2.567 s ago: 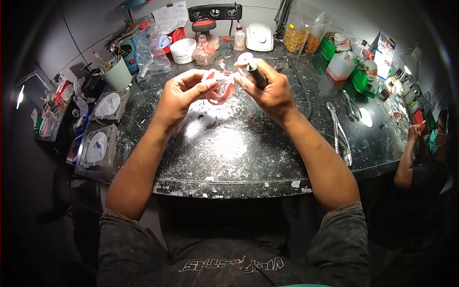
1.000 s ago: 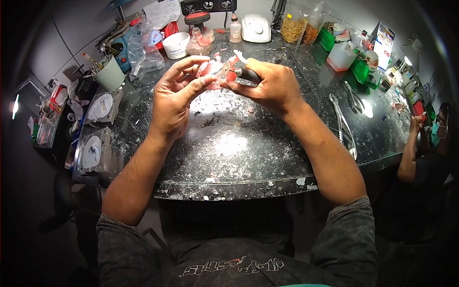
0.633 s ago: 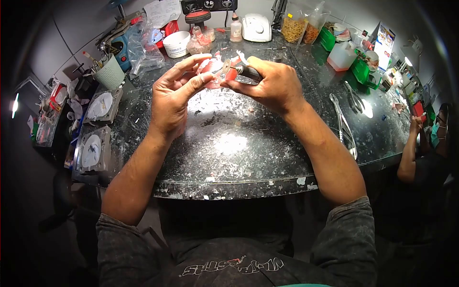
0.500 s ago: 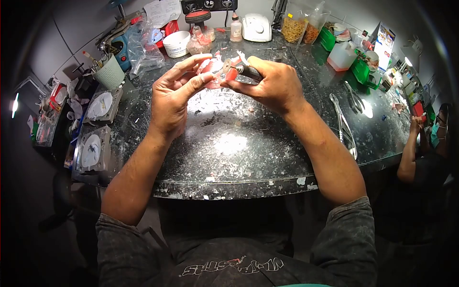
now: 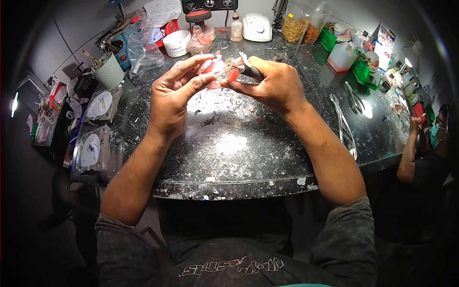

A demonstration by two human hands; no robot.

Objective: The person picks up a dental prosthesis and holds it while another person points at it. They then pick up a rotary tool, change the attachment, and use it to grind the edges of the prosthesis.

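Note:
My right hand (image 5: 279, 85) is wrapped round a dark rotary handpiece (image 5: 251, 72), whose small round disc (image 5: 228, 65) points left. Facing it, my left hand (image 5: 172, 95) pinches a small pinkish, partly see-through piece (image 5: 217, 77) between thumb and fingers. The disc is right at the edge of that piece, and the fingers hide part of it; I cannot tell its exact kind. A red-pink part shows by my right thumb, just under the disc. Both hands are above the dark, scuffed worktop (image 5: 205, 158).
Along the back stand a white tub (image 5: 177, 44), a dropper bottle (image 5: 236, 28) and a white device (image 5: 256, 27). Metal pliers (image 5: 342, 124) lie at right, near a jug of pink liquid (image 5: 342, 56). Plaster moulds (image 5: 93, 150) sit at left. Another person (image 5: 425, 153) works far right.
Both hands keep almost the same place and grip. The disc and handpiece have shifted very slightly at the piece.

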